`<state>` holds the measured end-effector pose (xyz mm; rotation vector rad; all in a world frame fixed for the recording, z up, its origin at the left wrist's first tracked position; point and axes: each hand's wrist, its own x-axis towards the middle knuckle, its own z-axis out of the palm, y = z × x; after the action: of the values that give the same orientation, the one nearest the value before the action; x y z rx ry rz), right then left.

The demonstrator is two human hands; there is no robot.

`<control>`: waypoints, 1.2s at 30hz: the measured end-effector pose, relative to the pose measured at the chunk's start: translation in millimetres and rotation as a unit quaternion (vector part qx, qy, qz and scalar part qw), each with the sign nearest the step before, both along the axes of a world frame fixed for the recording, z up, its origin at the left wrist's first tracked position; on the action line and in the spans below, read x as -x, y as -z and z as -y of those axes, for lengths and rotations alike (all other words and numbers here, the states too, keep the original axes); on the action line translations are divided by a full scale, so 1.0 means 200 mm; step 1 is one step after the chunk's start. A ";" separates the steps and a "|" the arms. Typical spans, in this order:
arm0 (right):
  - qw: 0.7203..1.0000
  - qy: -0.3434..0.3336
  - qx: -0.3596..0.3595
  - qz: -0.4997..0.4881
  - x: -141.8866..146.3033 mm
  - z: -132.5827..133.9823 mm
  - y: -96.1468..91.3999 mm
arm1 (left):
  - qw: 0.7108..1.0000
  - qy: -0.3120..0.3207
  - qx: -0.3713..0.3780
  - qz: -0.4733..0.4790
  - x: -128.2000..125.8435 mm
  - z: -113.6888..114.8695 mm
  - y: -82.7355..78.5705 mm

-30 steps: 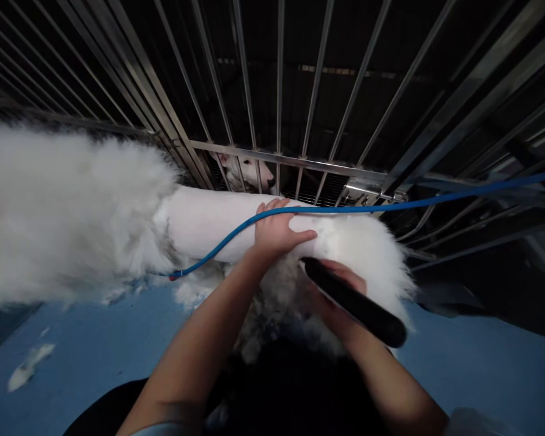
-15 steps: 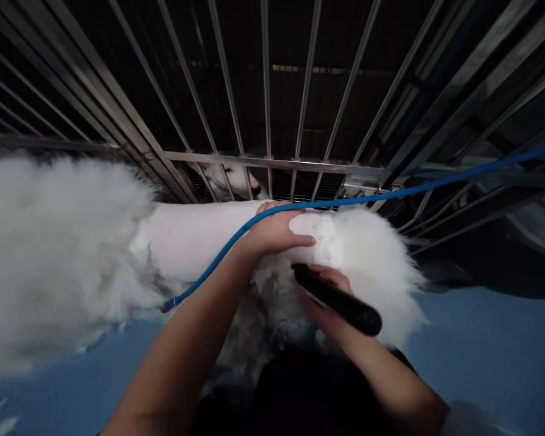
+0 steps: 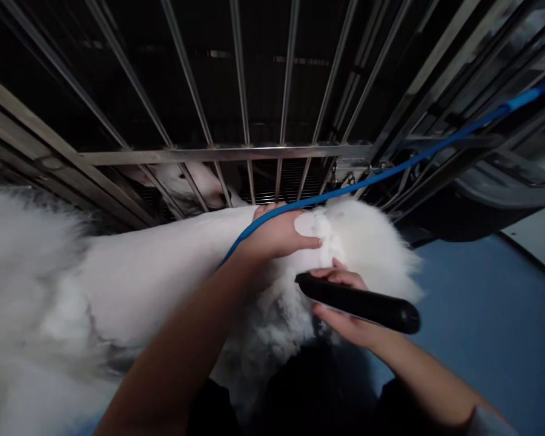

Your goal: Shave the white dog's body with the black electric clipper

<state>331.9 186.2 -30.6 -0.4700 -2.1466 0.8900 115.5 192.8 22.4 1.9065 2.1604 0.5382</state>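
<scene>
A white dog (image 3: 154, 272) lies across the blue table, its body clipped short and its ends left fluffy. My left hand (image 3: 277, 233) lies over the dog's back, fingers wrapped down on the fur next to a fluffy patch (image 3: 367, 242). My right hand (image 3: 345, 309) grips a black clipper (image 3: 358, 303), whose front end is pressed into the fur just below my left thumb. A blue leash (image 3: 390, 169) runs from the upper right across my left hand and behind my left forearm.
A steel-barred cage (image 3: 254, 109) stands right behind the dog; another white dog's muzzle (image 3: 195, 184) shows through the bars. Loose cut fur (image 3: 263, 339) is heaped at the dog's near side. The blue table top (image 3: 490, 327) stretches to the right.
The camera has moved in closer and tilted left. My right hand has turned the clipper more level, its rear end swinging right. My left hand stays on the dog's back.
</scene>
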 end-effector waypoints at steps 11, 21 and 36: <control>0.998 -0.028 -0.060 0.024 0.03 -0.02 0.02 | 0.999 -0.028 -0.004 -0.020 -0.03 0.01 0.02; 0.993 -0.014 -0.115 0.001 0.08 0.01 0.02 | 1.000 -0.028 -0.006 -0.010 0.00 0.01 0.05; 0.993 0.005 -0.075 -0.092 0.13 -0.01 0.01 | 1.000 -0.006 -0.006 0.010 0.02 0.01 0.05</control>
<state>306.4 188.1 -33.4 -0.3103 -2.0223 0.7312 111.6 190.9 12.2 1.8862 2.1628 0.5731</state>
